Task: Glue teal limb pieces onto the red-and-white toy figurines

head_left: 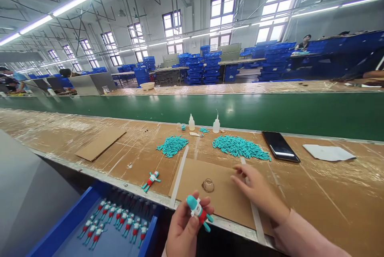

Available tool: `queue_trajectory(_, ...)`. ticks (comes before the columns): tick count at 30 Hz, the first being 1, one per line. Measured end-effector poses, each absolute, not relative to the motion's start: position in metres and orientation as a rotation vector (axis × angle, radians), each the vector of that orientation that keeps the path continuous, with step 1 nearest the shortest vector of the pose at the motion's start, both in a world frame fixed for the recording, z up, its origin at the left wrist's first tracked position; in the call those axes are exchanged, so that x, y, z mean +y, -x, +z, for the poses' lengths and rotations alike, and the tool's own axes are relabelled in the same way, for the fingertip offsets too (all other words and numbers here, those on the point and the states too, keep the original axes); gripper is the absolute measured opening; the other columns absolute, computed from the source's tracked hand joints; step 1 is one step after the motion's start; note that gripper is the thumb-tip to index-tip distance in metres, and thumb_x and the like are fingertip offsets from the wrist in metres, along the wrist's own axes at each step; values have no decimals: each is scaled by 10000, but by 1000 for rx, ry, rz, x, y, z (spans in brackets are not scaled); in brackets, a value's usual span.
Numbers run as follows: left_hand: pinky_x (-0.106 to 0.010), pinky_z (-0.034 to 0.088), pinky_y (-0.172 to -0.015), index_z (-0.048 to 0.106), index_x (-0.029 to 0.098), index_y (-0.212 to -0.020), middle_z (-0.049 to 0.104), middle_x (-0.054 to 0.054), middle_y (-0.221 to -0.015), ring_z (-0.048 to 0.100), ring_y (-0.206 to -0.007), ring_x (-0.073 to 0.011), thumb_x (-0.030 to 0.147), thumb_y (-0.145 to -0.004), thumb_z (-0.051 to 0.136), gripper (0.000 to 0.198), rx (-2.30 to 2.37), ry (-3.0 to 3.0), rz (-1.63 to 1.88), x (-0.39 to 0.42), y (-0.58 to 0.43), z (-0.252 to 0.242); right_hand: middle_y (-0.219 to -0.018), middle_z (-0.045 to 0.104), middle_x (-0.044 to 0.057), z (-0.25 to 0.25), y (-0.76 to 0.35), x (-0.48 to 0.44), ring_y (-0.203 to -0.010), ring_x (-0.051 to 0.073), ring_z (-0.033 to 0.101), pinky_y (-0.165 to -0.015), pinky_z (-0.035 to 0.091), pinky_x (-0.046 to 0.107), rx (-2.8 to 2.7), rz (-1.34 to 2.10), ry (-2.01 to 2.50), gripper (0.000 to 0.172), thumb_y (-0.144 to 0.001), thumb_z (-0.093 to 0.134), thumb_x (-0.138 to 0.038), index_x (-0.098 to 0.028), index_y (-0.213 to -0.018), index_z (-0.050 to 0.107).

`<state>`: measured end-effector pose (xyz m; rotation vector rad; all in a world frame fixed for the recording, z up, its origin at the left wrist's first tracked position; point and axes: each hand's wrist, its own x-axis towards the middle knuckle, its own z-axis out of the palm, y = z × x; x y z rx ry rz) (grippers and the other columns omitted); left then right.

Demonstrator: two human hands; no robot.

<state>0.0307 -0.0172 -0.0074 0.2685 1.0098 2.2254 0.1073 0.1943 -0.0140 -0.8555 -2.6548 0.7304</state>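
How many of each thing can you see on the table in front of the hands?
Glue bottles: 2
Heaps of teal pieces: 2
Phone: 1
Toy figure lying on the table: 1
Toy figure in the left hand: 1
Sheet of white paper: 1
Total: 8

Bright tube-lit hall, edges bowed, sharp

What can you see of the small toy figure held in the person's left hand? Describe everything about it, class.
The toy figure is a small doll-like piece with a teal head, a white middle, a red lower body and teal limb ends. It looks like plastic or rubber. It lies tilted, head up and to the left, pinched between the thumb and fingers of the left hand, above the near edge of the workbench. Nothing else touches it.
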Motion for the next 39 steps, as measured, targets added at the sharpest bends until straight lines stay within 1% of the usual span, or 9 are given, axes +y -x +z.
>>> queue_trajectory(4,-286,520,-784,724,291,-902,733,-41,-940,675,-847,-208,381,-562,813,363,1027,-330,2245,-22,-29,-1,-1115,531,202,-10,-100,255,-1031,358,496,-864,406,449,-2707,338,1168,400,-842,510,-256,-38,-1177,497)
queue_trajectory(8,-296,523,-792,723,292,-901,734,-40,-934,675,-856,-222,395,-557,813,369,1055,-372,2256,-25,-31,-1,-1101,558,197,-12,-92,276,-946,334,554,-754,433,397,-2732,164,1295,325,-913,454,-237,-53,-1178,497)
queue_trajectory(14,-289,534,-783,722,300,-902,735,-35,-932,677,-866,-234,376,-575,807,346,1053,-361,2237,-28,-31,2,-1004,602,154,-17,-79,280,-902,297,573,-670,391,337,-2737,37,1279,159,-910,427,-133,-107,-992,561)
queue_trajectory(20,-345,545,-768,719,310,-912,737,-48,-913,684,-825,-260,384,-567,807,363,1019,-359,2201,-28,-27,-1,-911,607,119,-16,-80,283,-851,281,564,-615,332,317,-2642,175,1237,158,-881,408,-135,-169,-781,526)
queue_trajectory(27,-292,547,-699,727,297,-860,744,-49,-850,690,-761,-227,399,-521,829,369,1128,-328,2233,-25,-30,-1,-679,547,42,-11,-92,272,-692,220,531,-624,371,316,-2391,837,1115,95,-752,426,-290,-206,-711,413)
queue_trajectory(29,-264,535,-671,725,293,-857,745,-46,-822,685,-739,-206,410,-522,827,369,1156,-362,2245,-24,-30,0,-640,532,14,-11,-96,260,-634,192,534,-602,413,302,-2363,1113,990,212,-764,396,-412,-204,-784,425)
queue_trajectory(32,-203,491,-624,720,290,-865,725,-22,-729,649,-663,-137,418,-530,823,373,1165,-422,2252,-21,-29,-4,-705,563,7,-13,-102,237,-645,155,561,-602,459,265,-2194,1661,789,486,-769,466,-586,-176,-1029,480)
queue_trajectory(35,-185,456,-618,708,279,-916,669,-4,-670,583,-612,-86,420,-553,812,403,1152,-457,2256,-20,-27,-11,-755,584,12,-11,-106,214,-689,121,577,-620,467,210,-1695,2253,678,577,-658,747,-533,-174,-1071,564)
queue_trajectory(39,-212,465,-618,697,273,-950,636,-6,-675,561,-596,-88,418,-609,778,379,1160,-451,2242,-22,-25,-18,-763,620,8,0,-108,191,-724,105,604,-629,473,162,-1389,2499,641,411,-613,847,-416,-177,-854,615)
